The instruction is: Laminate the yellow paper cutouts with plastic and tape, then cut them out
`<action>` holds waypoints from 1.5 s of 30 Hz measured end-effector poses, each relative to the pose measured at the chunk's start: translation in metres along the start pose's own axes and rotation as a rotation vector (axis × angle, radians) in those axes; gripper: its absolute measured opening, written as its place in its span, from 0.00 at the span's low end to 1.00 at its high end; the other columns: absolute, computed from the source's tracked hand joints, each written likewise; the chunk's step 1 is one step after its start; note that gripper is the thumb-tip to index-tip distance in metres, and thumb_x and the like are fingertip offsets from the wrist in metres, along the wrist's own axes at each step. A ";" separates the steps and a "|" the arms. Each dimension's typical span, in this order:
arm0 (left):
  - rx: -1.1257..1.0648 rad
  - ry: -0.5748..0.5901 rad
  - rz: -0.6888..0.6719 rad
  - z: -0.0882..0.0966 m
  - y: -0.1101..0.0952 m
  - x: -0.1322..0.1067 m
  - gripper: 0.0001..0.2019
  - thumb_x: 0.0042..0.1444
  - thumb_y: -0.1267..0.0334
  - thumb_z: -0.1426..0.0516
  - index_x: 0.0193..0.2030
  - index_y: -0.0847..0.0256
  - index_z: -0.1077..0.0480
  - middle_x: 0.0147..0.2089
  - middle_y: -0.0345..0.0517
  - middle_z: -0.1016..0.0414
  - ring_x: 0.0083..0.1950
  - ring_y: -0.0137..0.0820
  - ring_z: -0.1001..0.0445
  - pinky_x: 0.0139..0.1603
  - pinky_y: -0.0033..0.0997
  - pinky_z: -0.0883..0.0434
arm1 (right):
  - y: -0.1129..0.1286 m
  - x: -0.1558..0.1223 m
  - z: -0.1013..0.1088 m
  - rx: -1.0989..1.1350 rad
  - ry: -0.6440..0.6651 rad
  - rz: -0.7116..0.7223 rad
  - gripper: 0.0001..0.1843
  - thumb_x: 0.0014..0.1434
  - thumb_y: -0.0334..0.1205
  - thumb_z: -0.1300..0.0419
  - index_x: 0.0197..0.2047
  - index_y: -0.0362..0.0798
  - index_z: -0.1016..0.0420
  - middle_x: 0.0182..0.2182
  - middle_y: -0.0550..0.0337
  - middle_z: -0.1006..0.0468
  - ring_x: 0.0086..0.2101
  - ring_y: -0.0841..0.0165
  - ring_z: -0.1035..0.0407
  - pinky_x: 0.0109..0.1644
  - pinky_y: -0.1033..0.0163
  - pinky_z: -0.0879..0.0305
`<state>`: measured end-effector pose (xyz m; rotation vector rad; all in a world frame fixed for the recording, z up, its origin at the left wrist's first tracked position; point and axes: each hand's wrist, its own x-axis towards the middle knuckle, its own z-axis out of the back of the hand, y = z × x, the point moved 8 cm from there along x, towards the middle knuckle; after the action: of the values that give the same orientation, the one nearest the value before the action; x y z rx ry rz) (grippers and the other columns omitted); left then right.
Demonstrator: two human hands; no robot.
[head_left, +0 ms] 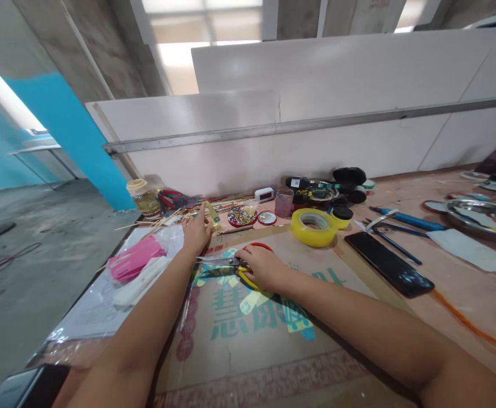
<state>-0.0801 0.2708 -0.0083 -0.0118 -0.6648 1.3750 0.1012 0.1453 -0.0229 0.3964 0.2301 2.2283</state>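
My right hand is closed over the handles of a pair of scissors, one loop red and the other yellow. Their metal blades point left, low over a printed cardboard sheet. Yellow and blue patterned cut pieces lie on the cardboard by the scissors and under my right wrist. Farther back, my left hand reaches out with a finger extended, beside a narrow yellowish strip and thin sticks. Nothing shows in its grasp, though the inner fingers are partly hidden.
A yellow tape roll and a black phone with an orange cable lie to the right. Behind stand a dish of beads and a cup. Left are a pink packet and a jar. A metal tray sits far right.
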 end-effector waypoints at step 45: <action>-0.424 0.068 -0.150 0.054 -0.030 0.000 0.30 0.56 0.46 0.38 0.62 0.61 0.29 0.59 0.57 0.24 0.60 0.51 0.26 0.62 0.52 0.32 | -0.063 0.089 0.048 0.763 -0.507 -0.164 0.06 0.55 0.40 0.38 0.30 0.48 0.26 0.29 0.61 0.24 0.31 0.67 0.31 0.36 0.63 0.36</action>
<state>-0.0766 0.2446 0.0472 -0.3392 -0.8715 1.0655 0.1108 0.2555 0.0214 1.2739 0.8032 1.7351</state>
